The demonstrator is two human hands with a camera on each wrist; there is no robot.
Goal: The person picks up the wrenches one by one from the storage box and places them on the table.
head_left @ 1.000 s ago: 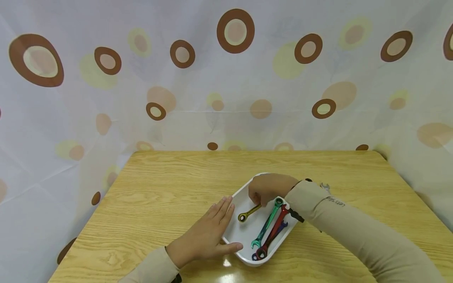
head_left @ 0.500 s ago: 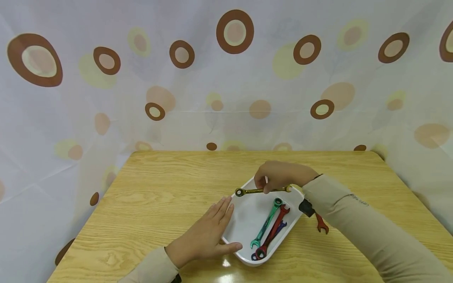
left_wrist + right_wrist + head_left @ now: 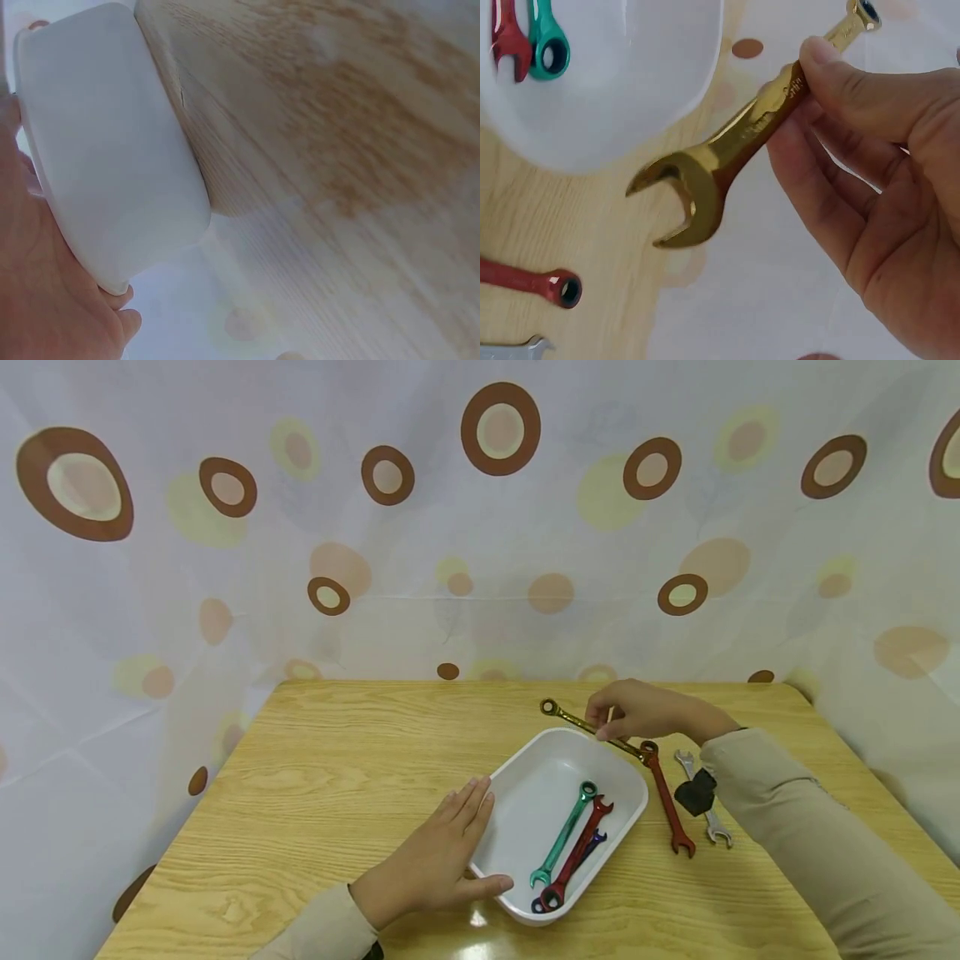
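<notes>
My right hand point(image 3: 648, 708) pinches a gold combination wrench point(image 3: 573, 720) between thumb and fingers, above the far edge of a white tray point(image 3: 517, 814). The right wrist view shows the wrench's open end point(image 3: 697, 199) pointing away from the thumb. My left hand point(image 3: 435, 864), fingers straight, rests against the tray's left rim; the left wrist view has the palm point(image 3: 45, 277) along the tray's side. Inside the tray lie a green wrench point(image 3: 562, 837), a red wrench point(image 3: 579, 853) and a purple wrench point(image 3: 596, 842), partly hidden under the red one.
Right of the tray, another red wrench point(image 3: 667, 806) and a silver wrench point(image 3: 717, 829) lie on the wooden table point(image 3: 337, 760). The right wrist's black camera hides part of the silver one. A patterned cloth point(image 3: 420, 543) hangs behind the table.
My right hand has lifted the gold wrench out of the tray and carried it up and right, past the far rim. The left hand stays against the tray.
</notes>
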